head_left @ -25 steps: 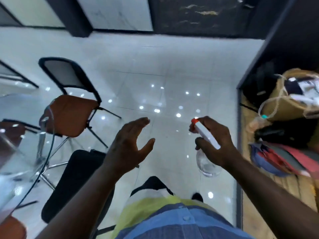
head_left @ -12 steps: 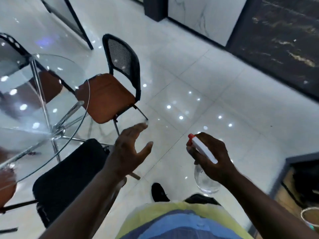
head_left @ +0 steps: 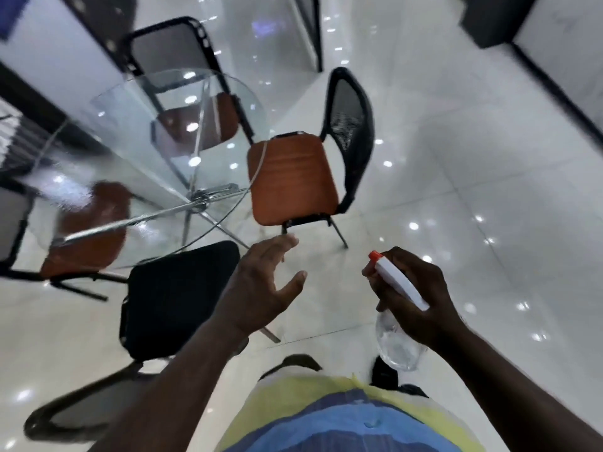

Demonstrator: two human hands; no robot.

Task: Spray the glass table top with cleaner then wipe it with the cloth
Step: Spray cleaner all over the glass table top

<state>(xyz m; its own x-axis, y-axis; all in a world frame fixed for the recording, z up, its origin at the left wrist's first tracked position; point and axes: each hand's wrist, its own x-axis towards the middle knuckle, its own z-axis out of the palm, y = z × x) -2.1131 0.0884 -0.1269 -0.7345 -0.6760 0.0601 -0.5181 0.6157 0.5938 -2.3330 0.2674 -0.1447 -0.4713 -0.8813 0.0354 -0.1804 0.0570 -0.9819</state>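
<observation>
Right hand (head_left: pixel 421 298) grips clear plastic spray bottle with white trigger head and orange nozzle tip (head_left: pixel 396 344), fingers wrapped round its neck, held in air well right of round clear glass table top (head_left: pixel 130 141). Left hand (head_left: pixel 261 288) empty, fingers spread and loosely bent, near table top's near-right edge. Orange-seated, black mesh-backed chair (head_left: pixel 290 177) at table top's right rim; black-cushioned chair (head_left: pixel 176 295) at its near rim. Glossy white tiled floor (head_left: pixel 456 190) beneath.
</observation>
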